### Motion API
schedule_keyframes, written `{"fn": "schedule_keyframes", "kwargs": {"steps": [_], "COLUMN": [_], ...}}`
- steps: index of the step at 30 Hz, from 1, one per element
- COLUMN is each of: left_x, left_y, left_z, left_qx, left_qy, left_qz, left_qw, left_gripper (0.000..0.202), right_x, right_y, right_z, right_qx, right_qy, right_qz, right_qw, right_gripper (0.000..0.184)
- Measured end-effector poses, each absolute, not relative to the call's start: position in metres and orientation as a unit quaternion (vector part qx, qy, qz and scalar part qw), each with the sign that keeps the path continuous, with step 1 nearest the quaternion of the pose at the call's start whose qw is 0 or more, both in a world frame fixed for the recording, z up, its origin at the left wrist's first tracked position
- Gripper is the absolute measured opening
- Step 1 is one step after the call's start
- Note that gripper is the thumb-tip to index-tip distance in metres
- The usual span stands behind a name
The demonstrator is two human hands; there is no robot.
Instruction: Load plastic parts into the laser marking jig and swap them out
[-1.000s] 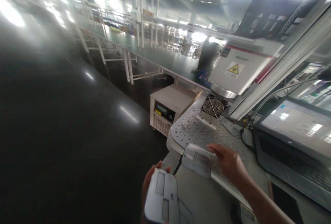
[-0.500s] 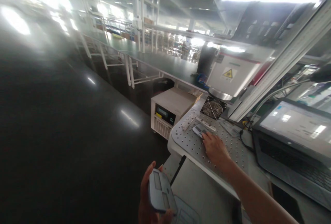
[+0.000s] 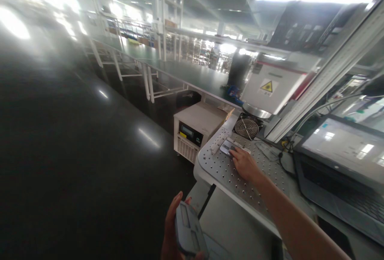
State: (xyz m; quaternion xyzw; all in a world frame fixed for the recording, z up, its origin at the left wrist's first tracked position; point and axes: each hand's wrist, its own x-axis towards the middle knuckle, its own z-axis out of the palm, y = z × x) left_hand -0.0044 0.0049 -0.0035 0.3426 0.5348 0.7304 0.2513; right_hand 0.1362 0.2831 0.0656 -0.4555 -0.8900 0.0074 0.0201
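Note:
My left hand (image 3: pixel 171 228) is wrapped around a grey flat casing (image 3: pixel 189 230) with rounded corners and rectangular recesses, held in the air off the front edge of the perforated metal plate (image 3: pixel 220 164). On that plate lies a similar grey casing (image 3: pixel 225 147). The fingers of my right hand (image 3: pixel 244 165) are closed on its near right end, covering part of it. The lying casing sits close against a corner of straight guide strips (image 3: pixel 215 148). Above and behind it hangs a white laser head (image 3: pixel 271 86) with a yellow warning label.
A black fan (image 3: pixel 247 127) stands at the plate's back edge. To the right is an open laptop (image 3: pixel 339 164), with a dark flat object (image 3: pixel 334 234) before it. A beige machine box (image 3: pixel 196 124) stands left of the plate. Long workbenches (image 3: pixel 189 72) run behind.
My right hand has slid the lying casing a little left and away, closer to the guide strips. My left hand has shifted slightly right and down, tilting its casing.

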Motion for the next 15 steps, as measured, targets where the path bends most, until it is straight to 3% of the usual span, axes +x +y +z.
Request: {"fn": "schedule_keyframes", "kwargs": {"steps": [9, 13, 15], "left_x": [-0.019, -0.028, -0.025], "left_y": [0.015, 0.025, 0.025], "left_z": [-0.032, -0.043, -0.041], "left_qx": [0.333, 0.319, 0.337], "left_qy": [0.57, 0.603, 0.59], "left_qz": [0.712, 0.69, 0.7], "left_qw": [0.238, 0.24, 0.22], "left_gripper": [0.093, 0.079, 0.082], "right_x": [0.132, 0.129, 0.129], "right_y": [0.277, 0.264, 0.256], "right_z": [0.066, 0.065, 0.065], "right_qx": [-0.465, -0.47, -0.469], "right_qy": [-0.883, -0.877, -0.877], "right_qz": [0.036, 0.05, 0.059], "right_qw": [0.057, 0.082, 0.086], "right_gripper": [0.046, 0.048, 0.049]}}
